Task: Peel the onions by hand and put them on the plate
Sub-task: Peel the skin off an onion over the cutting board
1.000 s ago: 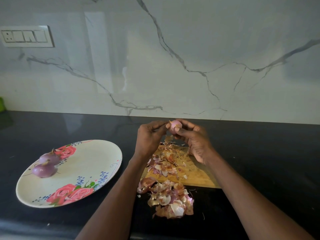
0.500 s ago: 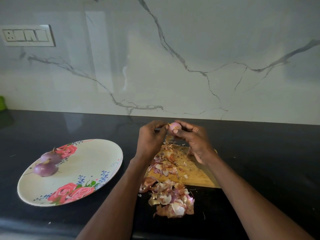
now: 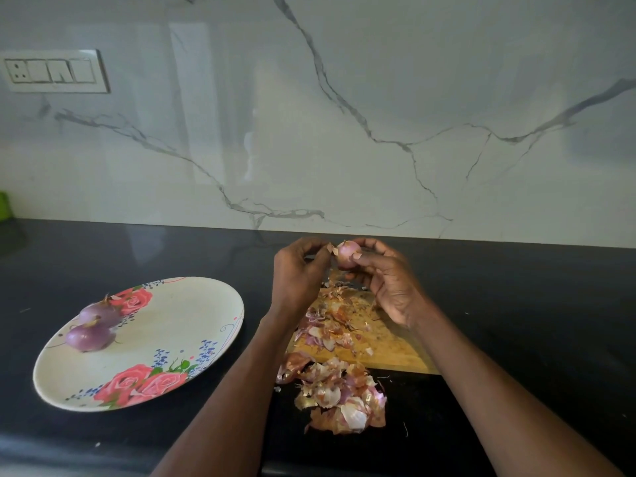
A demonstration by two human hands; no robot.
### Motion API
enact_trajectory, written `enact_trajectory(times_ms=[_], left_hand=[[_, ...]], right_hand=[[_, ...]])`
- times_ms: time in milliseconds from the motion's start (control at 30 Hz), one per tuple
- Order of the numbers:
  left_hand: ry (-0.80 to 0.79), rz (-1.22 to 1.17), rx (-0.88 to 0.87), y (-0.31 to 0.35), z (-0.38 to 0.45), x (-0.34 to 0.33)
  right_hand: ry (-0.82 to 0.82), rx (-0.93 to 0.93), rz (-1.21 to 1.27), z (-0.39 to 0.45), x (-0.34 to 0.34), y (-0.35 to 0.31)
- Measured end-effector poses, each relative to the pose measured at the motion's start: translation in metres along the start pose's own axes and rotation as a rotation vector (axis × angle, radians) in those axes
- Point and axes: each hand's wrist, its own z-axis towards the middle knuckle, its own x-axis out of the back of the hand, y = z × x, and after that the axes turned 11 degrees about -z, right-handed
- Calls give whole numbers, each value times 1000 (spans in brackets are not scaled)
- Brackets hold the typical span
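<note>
Our right hand [image 3: 389, 284] cups the onion [image 3: 348, 253] at twelve o'clock over the board [image 3: 395, 346]; our left hand [image 3: 299, 270] pinches a skin flake [image 3: 331, 248]. We should peel downward, letting scraps fall there. The plate [image 3: 192, 315] waits at nine o'clock.

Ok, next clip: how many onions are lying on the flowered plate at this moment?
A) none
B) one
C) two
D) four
C: two purple onions lie side by side near the far left rim of the plate, while a third onion is off the plate, held up between the left hand and right hand above the cutting board.
</note>
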Motion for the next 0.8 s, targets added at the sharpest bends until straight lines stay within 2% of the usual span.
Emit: enact_trajectory(times_ms=[267,533,633,800], left_hand=[[72,-164,88,3,-1,-1],[107,-79,163,-4,5,3],[59,-131,143,1,4,4],[-155,-198,126,4,2,3]], right_hand=[[-41,-24,185,2,2,0],[-14,-26,169,2,1,0],[-5,-14,112,2,1,-1],[19,-4,88,1,1,-3]])
